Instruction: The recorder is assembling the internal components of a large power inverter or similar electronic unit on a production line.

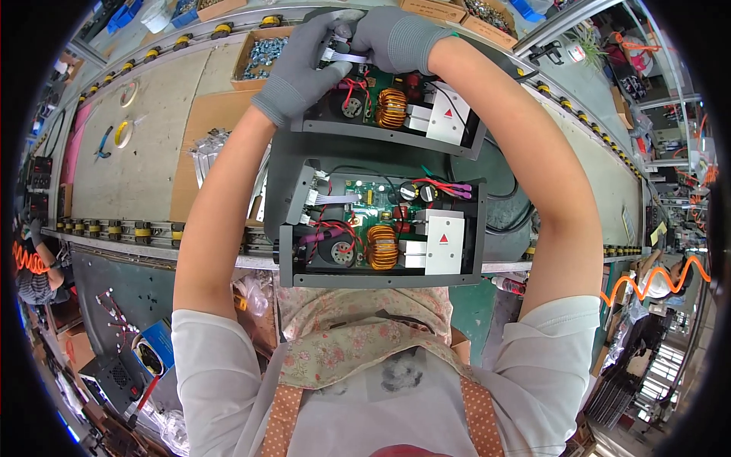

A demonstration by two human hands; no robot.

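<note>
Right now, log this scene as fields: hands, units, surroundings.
Left hand: grey-gloved, curled around a white ribbon cable; grip unclear
Right hand: grey-gloved, beside the cable; fingertips hidden
Far unit: open dark-grey metal case, beneath both hands
Near unit: similar open case, untouched
Surroundings: brown cardboard box of small metal parts

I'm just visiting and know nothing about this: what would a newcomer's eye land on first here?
Probably the open dark-grey metal case nearest the person's apron, with its fat copper-coloured wire ring near the middle. Just beyond it, a grey-gloved left hand and right hand meet at a similar case. A bright orange coiled cord also stands out at far left.
</note>
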